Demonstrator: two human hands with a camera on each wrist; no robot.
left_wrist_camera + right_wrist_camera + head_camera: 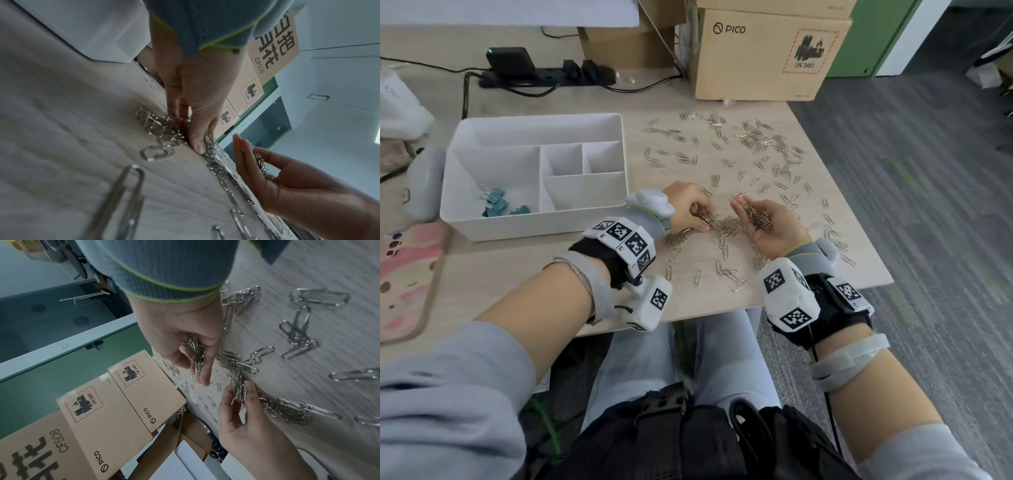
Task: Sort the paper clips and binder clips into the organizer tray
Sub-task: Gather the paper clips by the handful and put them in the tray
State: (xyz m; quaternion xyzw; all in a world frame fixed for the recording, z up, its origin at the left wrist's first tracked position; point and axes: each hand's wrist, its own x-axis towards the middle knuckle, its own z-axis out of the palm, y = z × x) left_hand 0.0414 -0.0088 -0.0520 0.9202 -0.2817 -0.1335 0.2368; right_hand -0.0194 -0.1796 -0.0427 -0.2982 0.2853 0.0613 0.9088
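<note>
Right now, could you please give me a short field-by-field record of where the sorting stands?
Tray: white organizer tray, on the table left of the clips
Binder clips: teal binder clips, in the tray's large left compartment
Other compartments: no clips visible
Loose paper clips: paper clips scattered over the table
Left hand: left hand pinches clips from the pile
Right hand: right hand, palm up, cups a bundle of paper clips

Office: wooden desk (825,192), power strip (544,77), carpet (928,188).
</note>
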